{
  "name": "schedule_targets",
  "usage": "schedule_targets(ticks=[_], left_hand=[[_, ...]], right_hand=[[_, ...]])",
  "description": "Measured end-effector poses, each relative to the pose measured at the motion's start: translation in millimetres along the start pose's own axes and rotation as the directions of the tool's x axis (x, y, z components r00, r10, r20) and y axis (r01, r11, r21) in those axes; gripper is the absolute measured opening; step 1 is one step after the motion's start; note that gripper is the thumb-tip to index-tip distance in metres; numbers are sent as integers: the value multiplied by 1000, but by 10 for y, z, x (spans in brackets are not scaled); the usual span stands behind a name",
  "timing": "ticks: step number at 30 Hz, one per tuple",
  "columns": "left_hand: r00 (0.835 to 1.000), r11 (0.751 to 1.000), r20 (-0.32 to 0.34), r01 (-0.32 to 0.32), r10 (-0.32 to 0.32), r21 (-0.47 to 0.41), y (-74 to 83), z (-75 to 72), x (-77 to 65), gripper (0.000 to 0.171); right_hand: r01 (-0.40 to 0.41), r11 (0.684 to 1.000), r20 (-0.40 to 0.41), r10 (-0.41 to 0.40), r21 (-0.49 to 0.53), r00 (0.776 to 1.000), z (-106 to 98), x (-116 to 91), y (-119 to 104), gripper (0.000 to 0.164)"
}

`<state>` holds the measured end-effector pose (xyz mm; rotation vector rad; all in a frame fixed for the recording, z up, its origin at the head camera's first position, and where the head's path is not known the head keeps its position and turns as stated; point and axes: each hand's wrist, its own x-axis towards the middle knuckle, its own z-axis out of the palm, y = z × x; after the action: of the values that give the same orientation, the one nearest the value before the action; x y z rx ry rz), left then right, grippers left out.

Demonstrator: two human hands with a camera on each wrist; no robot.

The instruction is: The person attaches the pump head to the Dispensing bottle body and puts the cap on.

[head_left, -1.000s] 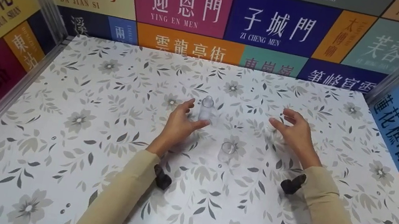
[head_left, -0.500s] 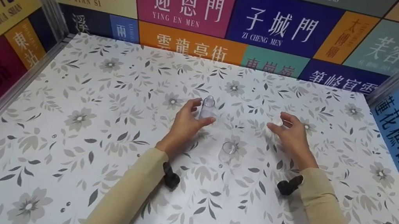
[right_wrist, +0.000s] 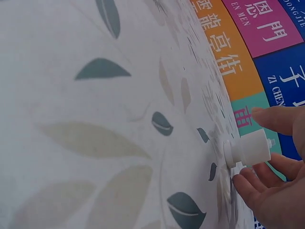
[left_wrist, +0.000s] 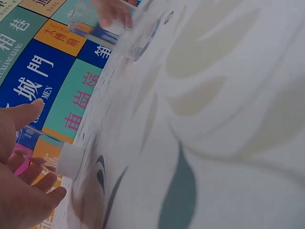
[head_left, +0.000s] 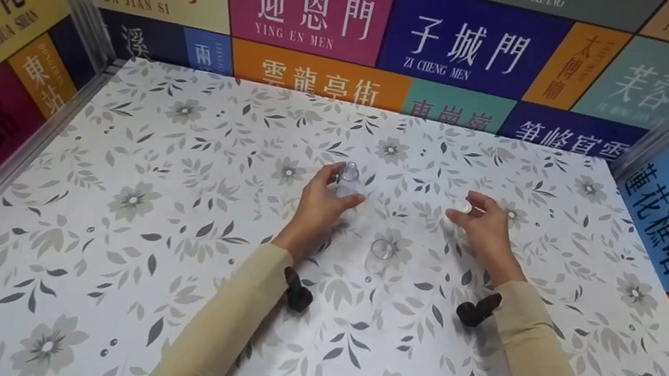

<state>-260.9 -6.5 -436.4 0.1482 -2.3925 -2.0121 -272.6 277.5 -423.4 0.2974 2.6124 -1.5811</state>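
Note:
My left hand curves around a small clear bottle, thumb and fingers spread on either side. In the left wrist view, a white cap-like end of that bottle stands at the table, and the thumb stays apart from it. Around a small white cap-like piece with a short clear tip, my right hand is held loosely, its thumb off to one side. The piece stands on the table. Between the hands and nearer to me is a clear cup, also in the left wrist view.
The table has a white cover with a grey leaf and flower print. Coloured panels with lettering rise behind it and along both sides. A dark wrist camera sits on each sleeve.
My left hand has moved right, in around the bottle. The right hand has shifted slightly left and toward me, closer around the white piece. The bottle and cup stay in place.

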Motion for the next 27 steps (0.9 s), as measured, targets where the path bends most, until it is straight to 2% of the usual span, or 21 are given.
schedule_targets(ticks=[8, 17, 23, 27], left_hand=[[1000, 1000, 7, 8, -8, 7, -34, 51, 56, 68], [999, 999, -5, -45, 45, 18, -84, 38, 76, 63], [997, 998, -38, -67, 68, 18, -91, 38, 75, 53], [997, 998, -48, -56, 57, 14, -91, 44, 75, 45]], right_hand=[[-53, 998, -12, 53, -18, 999, 41, 50, -19, 69], [-67, 995, -30, 65, -70, 997, 72, 87, -41, 69], [-75, 993, -60, 70, -91, 996, 87, 102, -31, 62], [-92, 990, -93, 82, -111, 992, 97, 112, -48, 57]])
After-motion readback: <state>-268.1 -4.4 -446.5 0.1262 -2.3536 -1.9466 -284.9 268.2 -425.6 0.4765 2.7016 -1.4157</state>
